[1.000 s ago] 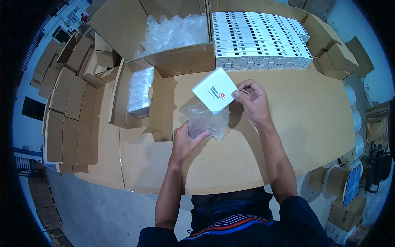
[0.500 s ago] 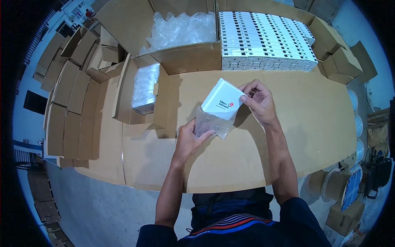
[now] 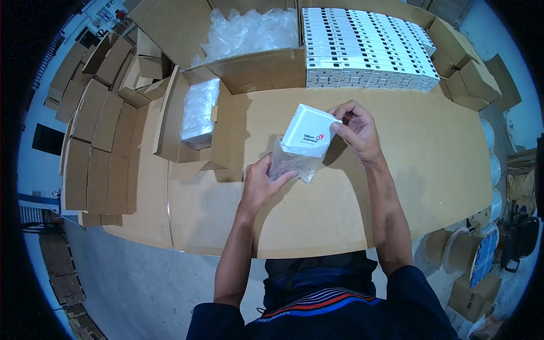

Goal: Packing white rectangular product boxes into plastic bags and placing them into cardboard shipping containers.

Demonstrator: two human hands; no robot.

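My right hand (image 3: 358,131) holds a flat white square device (image 3: 309,131) by its right edge, tilted above the cardboard-covered table (image 3: 430,164). Its lower edge sits in the mouth of a clear plastic bag (image 3: 290,165). My left hand (image 3: 262,182) grips that bag from the left and below, holding it open just above the table.
A big open carton of clear plastic bags (image 3: 249,31) stands at the back. Rows of white boxes (image 3: 365,48) lie to its right. A smaller open carton with wrapped white items (image 3: 198,113) sits on the left, beside stacks of flat cartons (image 3: 93,130). Cable reels (image 3: 481,255) stand lower right.
The white device has tilted and come down so its lower edge enters the bag. My left hand lifted the bag's mouth toward it. Both hands shifted slightly toward me.
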